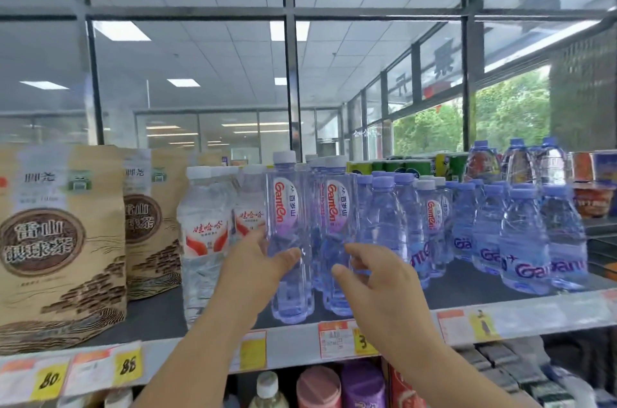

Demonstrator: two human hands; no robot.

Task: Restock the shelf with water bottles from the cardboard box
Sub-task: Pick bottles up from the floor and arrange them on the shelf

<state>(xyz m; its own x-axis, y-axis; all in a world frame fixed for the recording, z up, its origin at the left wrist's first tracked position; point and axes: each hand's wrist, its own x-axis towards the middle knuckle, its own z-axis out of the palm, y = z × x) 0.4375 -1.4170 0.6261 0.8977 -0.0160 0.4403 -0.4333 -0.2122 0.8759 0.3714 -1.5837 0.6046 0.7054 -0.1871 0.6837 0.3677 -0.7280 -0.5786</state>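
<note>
Two tall clear Ganten water bottles stand side by side at the front of the dark top shelf (pixel 467 290). My left hand (pixel 257 260) grips the left bottle (pixel 288 207) at mid-height, thumb across its front. My right hand (pixel 377 280) holds the right bottle (pixel 339 207) lower down, thumb in front and fingers curled at its right side. Both bottles are upright with their bases on the shelf. More tall Ganten bottles stand behind them. The cardboard box is out of view.
Left of my hands stand Wahaha water bottles (pixel 205 224) and brown tea bags (pixel 60 240). Short blue Ganten bottles (pixel 524 240) fill the shelf to the right, with cans and cup noodles (pixel 594 200) behind. Price tags (pixel 344 339) line the shelf edge; bottles and packets sit below.
</note>
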